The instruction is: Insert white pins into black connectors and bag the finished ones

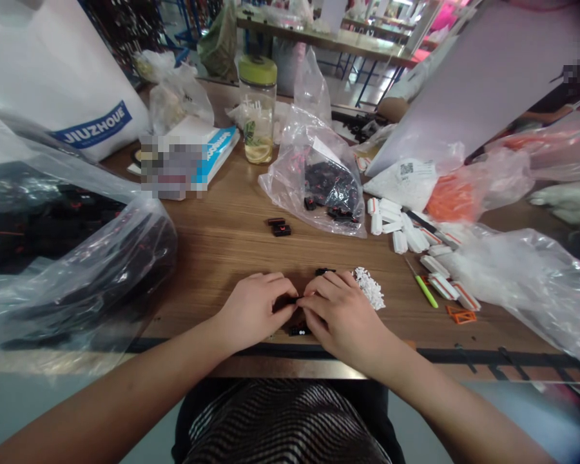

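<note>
My left hand (pixel 254 308) and my right hand (pixel 341 316) meet at the near edge of the wooden table (pixel 222 238), fingers curled together around a small black plastic part (pixel 290 300) held between them. Another small black part (pixel 299 330) lies just under my hands. A little heap of tiny white pieces (pixel 370 287) sits right beside my right hand. Two loose black parts (pixel 279 227) lie further out on the table.
A clear bag of black parts (pixel 319 174) lies ahead, a large bag of black parts (pixel 53 238) at left. White and orange pieces (pixel 415 238), a green-handled tool (pixel 423 287), an orange clip (pixel 461 316) and more bags sit at right. A jar (pixel 258 109) stands behind.
</note>
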